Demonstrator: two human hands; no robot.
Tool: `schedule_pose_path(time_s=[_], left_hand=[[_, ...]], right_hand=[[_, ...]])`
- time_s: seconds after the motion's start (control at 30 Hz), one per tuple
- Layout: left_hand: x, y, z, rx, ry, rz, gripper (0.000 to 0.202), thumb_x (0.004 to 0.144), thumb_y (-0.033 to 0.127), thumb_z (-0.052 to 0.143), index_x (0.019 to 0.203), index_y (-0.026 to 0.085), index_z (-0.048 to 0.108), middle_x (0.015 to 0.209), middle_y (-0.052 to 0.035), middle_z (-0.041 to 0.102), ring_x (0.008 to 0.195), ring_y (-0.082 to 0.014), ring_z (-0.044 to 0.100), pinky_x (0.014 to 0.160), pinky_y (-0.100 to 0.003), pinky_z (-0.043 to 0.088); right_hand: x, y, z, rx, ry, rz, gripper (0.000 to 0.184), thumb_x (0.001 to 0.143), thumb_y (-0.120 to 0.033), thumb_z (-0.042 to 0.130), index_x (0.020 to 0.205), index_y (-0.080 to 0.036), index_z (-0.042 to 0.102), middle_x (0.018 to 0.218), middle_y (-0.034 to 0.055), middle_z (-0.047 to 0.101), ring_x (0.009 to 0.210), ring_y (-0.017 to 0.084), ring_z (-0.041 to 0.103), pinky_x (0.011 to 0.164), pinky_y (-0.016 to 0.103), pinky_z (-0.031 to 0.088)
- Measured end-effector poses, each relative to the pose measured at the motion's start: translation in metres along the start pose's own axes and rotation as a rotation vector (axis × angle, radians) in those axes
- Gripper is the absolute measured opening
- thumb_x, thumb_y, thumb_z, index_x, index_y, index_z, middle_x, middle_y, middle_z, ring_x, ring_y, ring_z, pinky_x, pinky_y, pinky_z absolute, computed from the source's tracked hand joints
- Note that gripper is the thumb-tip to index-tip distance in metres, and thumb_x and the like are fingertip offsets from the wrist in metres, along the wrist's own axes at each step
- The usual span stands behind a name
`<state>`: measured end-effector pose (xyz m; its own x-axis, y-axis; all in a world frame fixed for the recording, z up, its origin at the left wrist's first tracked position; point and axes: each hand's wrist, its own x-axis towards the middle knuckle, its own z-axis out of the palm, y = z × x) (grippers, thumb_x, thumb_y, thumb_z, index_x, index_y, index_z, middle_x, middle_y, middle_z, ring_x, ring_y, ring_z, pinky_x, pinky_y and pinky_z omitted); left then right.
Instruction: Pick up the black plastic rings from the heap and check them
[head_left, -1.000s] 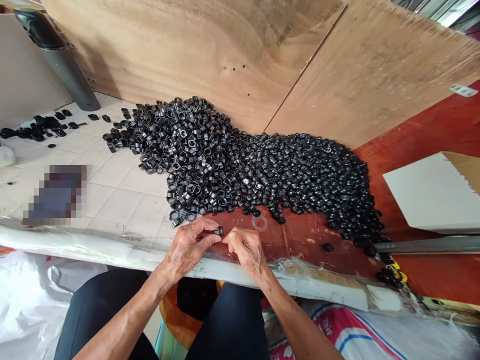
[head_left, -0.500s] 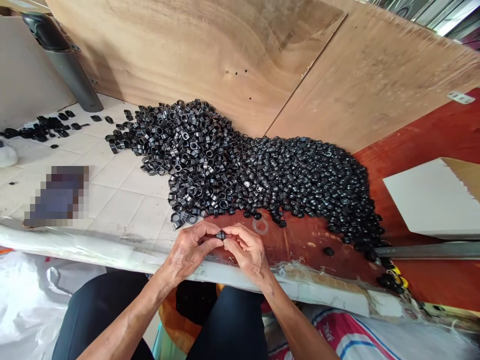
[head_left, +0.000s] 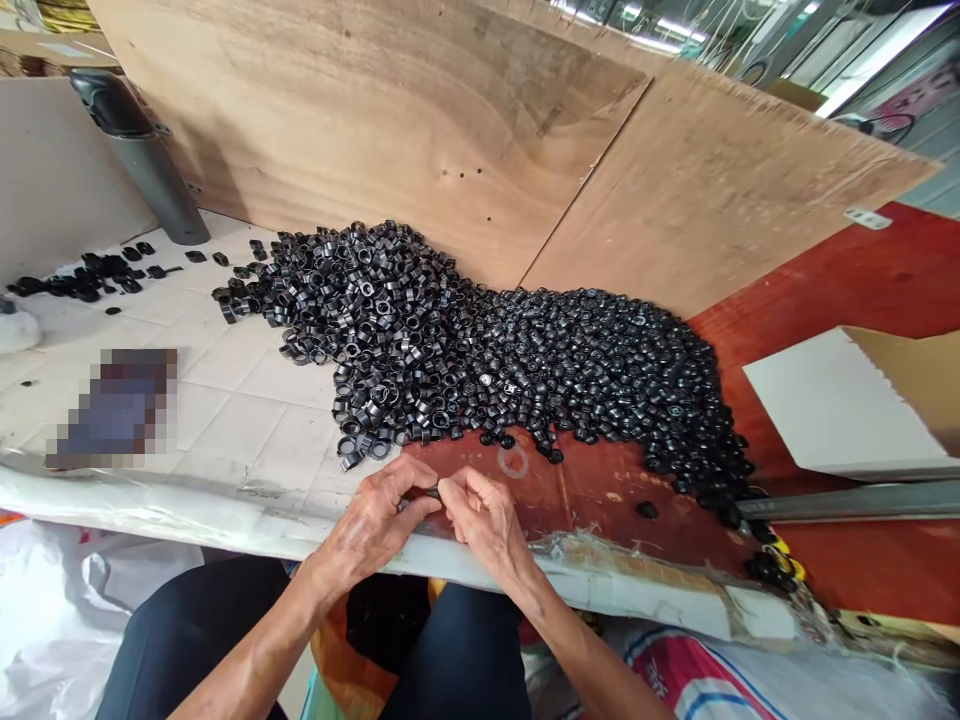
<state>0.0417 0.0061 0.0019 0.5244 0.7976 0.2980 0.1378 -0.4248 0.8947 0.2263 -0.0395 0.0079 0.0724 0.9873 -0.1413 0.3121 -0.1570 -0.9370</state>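
Black plastic fitting (head_left: 431, 492) — between both hands (head_left: 371, 525) (head_left: 487, 520)

Glossy black plastic rings (head_left: 450, 370) lie heaped against rough, matt plywood sheets (head_left: 360, 120) in the upper middle, on smooth, glossy red-varnished board (head_left: 600, 480)

No writing can be read here. The woven plastic sack (head_left: 664, 668) below the fingers (head_left: 459, 490) bears red and blue printing, but it is folded and cut off, so no word comes clear. Far right of the fingers, a small white tag (head_left: 868, 217) on the plywood board (head_left: 712, 200) is too small to read.
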Motion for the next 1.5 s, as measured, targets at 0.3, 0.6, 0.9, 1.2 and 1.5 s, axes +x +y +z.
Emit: schedule_pose_path(time_s=[0.3, 0.6, 0.9, 1.2, 1.5], left_hand=[[0.001, -0.009, 0.003, -0.067, 0.09, -0.029, 0.005, 0.097, 0.025, 0.073, 0.1, 0.022, 0.072, 0.099, -0.0045, 0.075, 0.092, -0.0185, 0.074, 0.083, -0.029, 0.06], [0.002, -0.004, 0.002, 0.038, 0.134, 0.1, 0.01, 0.101, 0.02, 0.067, 0.103, 0.023, 0.076, 0.103, -0.0058, 0.075, 0.097, -0.0178, 0.073, 0.089, -0.03, 0.06], [0.001, -0.002, 0.001, 0.088, 0.349, 0.093, 0.005, 0.098, 0.02, 0.071, 0.101, 0.023, 0.073, 0.103, -0.0051, 0.076, 0.1, -0.0186, 0.076, 0.09, -0.031, 0.064], [0.003, 0.016, -0.001, 0.227, 0.06, -0.067, 0.011, 0.094, 0.012, 0.064, 0.096, 0.021, 0.069, 0.093, -0.0018, 0.071, 0.084, -0.0152, 0.069, 0.078, -0.027, 0.056], [0.026, 0.012, 0.012, 0.45, 0.2, -0.299, 0.016, 0.096, 0.034, 0.067, 0.086, 0.021, 0.072, 0.069, 0.0021, 0.07, 0.062, -0.0159, 0.065, 0.062, -0.027, 0.051]], right_hand=[[0.002, 0.003, 0.003, 0.1, 0.002, -0.004, 0.024, 0.09, -0.045, 0.064, 0.092, -0.021, 0.064, 0.054, -0.0039, 0.063, 0.048, 0.015, 0.061, 0.053, 0.025, 0.05], [0.013, -0.015, -0.012, 0.054, -0.153, 0.101, 0.018, 0.091, -0.038, 0.061, 0.084, -0.022, 0.061, 0.051, -0.0054, 0.06, 0.046, 0.013, 0.055, 0.051, 0.023, 0.042], [0.043, -0.026, -0.012, 0.076, -0.29, -0.068, 0.008, 0.091, -0.03, 0.062, 0.091, -0.022, 0.064, 0.057, -0.0056, 0.064, 0.054, 0.013, 0.06, 0.057, 0.024, 0.045], [0.044, -0.02, -0.027, -0.046, -0.403, 0.061, 0.027, 0.093, -0.037, 0.064, 0.071, -0.022, 0.056, 0.048, -0.0033, 0.058, 0.045, 0.015, 0.055, 0.05, 0.026, 0.036], [0.061, -0.004, -0.036, -0.8, 0.074, -0.322, 0.015, 0.093, -0.017, 0.066, 0.108, -0.02, 0.064, 0.101, 0.0083, 0.069, 0.077, 0.021, 0.066, 0.064, 0.03, 0.037]])
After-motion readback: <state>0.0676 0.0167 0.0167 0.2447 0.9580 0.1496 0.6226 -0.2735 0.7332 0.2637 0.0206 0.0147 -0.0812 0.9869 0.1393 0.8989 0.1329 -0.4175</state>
